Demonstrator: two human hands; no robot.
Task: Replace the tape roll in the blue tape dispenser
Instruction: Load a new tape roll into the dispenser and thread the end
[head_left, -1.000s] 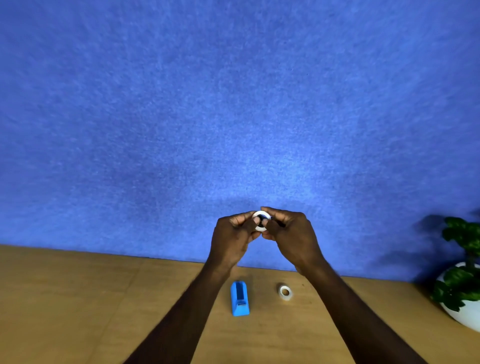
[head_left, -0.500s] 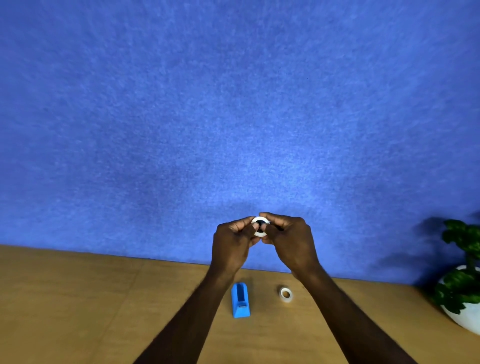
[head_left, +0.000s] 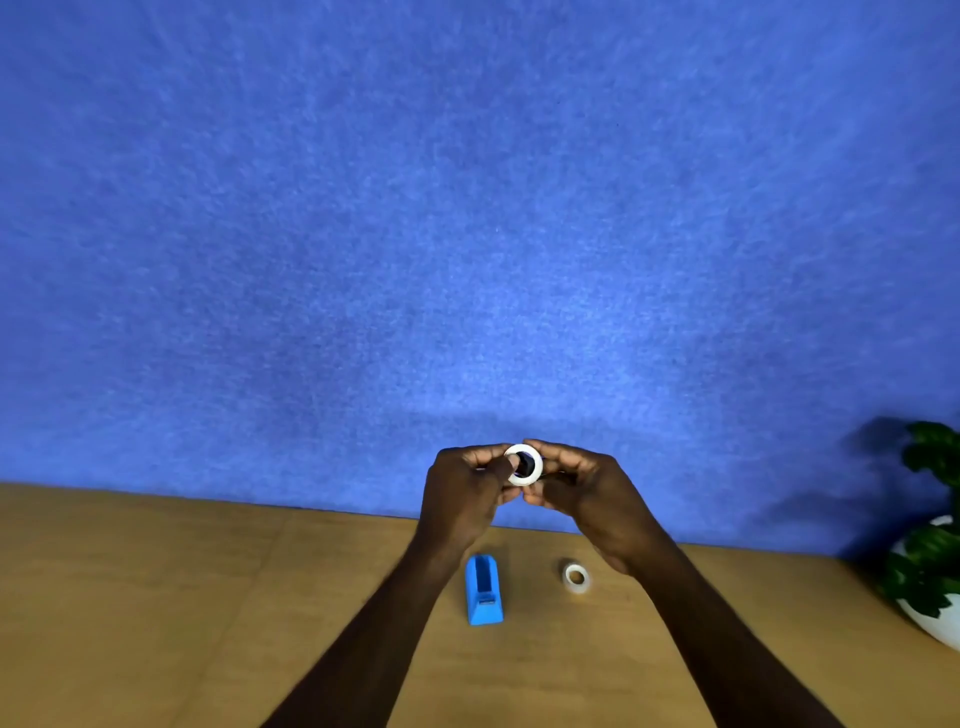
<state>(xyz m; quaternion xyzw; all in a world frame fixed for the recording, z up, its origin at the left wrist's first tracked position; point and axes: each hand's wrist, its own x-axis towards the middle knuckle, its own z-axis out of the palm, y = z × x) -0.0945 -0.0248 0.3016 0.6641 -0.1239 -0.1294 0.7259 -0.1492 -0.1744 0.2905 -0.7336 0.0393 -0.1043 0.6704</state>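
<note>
A white tape roll (head_left: 531, 457) with a dark piece in its centre hole is held up in front of the blue wall, above the desk. My left hand (head_left: 464, 496) pinches its left side, a fingertip at the hole. My right hand (head_left: 587, 493) grips its right side. Below them the blue tape dispenser (head_left: 483, 587) stands on the wooden desk with no roll seen in it. A second, smaller tape roll (head_left: 577, 576) lies flat on the desk to the dispenser's right.
The wooden desk (head_left: 156, 597) runs across the bottom, backed by a blue felt wall (head_left: 467, 234). A green plant in a white pot (head_left: 930, 566) stands at the right edge.
Both hands have kept hold of the white roll and turned it slightly, so its hole and the dark piece inside show more. The dispenser and the second roll have not moved.
</note>
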